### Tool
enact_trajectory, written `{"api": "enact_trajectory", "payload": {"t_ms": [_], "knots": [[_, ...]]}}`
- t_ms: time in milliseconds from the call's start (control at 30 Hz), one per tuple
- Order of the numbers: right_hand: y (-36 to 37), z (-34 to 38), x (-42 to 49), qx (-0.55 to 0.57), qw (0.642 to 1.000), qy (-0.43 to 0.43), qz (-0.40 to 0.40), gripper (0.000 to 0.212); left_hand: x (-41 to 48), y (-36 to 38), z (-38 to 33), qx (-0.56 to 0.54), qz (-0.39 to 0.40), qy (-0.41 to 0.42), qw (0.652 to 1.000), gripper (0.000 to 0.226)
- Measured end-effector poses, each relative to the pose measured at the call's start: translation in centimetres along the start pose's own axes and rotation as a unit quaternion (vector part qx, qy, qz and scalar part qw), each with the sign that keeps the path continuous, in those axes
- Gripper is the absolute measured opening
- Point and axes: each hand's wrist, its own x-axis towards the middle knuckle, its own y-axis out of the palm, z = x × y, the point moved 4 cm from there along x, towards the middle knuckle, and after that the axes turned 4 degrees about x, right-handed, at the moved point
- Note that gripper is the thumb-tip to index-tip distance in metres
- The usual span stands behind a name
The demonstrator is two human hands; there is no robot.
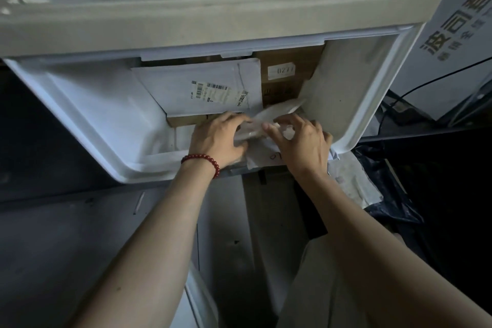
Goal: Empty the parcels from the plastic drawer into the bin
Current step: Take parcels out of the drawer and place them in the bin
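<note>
The white plastic drawer (87, 125) stands pulled out toward me from a beige cabinet. A white mailer with a barcode label (202, 88) lies in it, beside a brown cardboard box (290, 74) with a numbered sticker. A flat brown parcel (186, 120) pokes out under the mailer. At the drawer's front, both hands grip a clear plastic-wrapped parcel (266, 117). My left hand (218, 138), with a red bead bracelet on its wrist, holds its left end. My right hand (300, 141) holds its right end. A white paper parcel (262, 154) lies under my hands.
The beige cabinet top (213, 8) overhangs the drawer. A white carton with dark printed characters (452, 34) stands at the right, with black cables in front of it. A dark plastic bag (394, 194) with a pale parcel (351, 181) on it lies below right. Grey surfaces spread beneath.
</note>
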Motion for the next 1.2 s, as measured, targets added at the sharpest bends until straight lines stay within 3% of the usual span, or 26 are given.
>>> {"api": "enact_trajectory", "payload": {"t_ms": [167, 233, 333, 533, 700, 933, 1067, 1200], "knots": [[-1.6, 1.5, -0.8, 0.172, 0.984, -0.013, -0.037, 0.038, -0.4, -2.6, -1.6, -0.039, -0.121, 0.015, 0.992, 0.022], [-2.0, 1.3, -1.0, 0.175, 0.983, 0.002, -0.056, 0.034, -1.0, -4.1, -2.0, -0.070, -0.167, 0.008, 0.983, 0.022], [-2.4, 0.8, -1.4, 0.133, 0.990, -0.012, -0.047, 0.047, -2.1, -5.8, -2.3, -0.093, -0.198, 0.003, 0.976, 0.024], [-3.4, 0.4, -2.2, 0.157, 0.987, -0.021, -0.030, 0.077, -4.3, -7.3, -1.5, -0.163, -0.167, -0.023, 0.972, 0.021], [-3.8, 0.8, -2.6, 0.134, 0.990, -0.042, 0.000, 0.078, -6.1, -8.9, -0.8, -0.174, -0.169, -0.020, 0.970, 0.020], [-4.1, 2.3, -3.8, 0.225, 0.973, -0.041, 0.042, 0.070, -7.4, -10.7, 0.6, -0.238, -0.172, -0.077, 0.953, 0.020], [-4.6, 2.9, -4.4, 0.189, 0.979, -0.071, 0.029, 0.085, -7.8, -11.0, 0.7, -0.267, -0.161, -0.092, 0.946, 0.022], [-4.3, 3.3, -4.9, 0.189, 0.974, -0.080, 0.095, 0.083, -8.6, -11.0, 0.5, -0.287, -0.144, -0.101, 0.942, 0.025]]}}
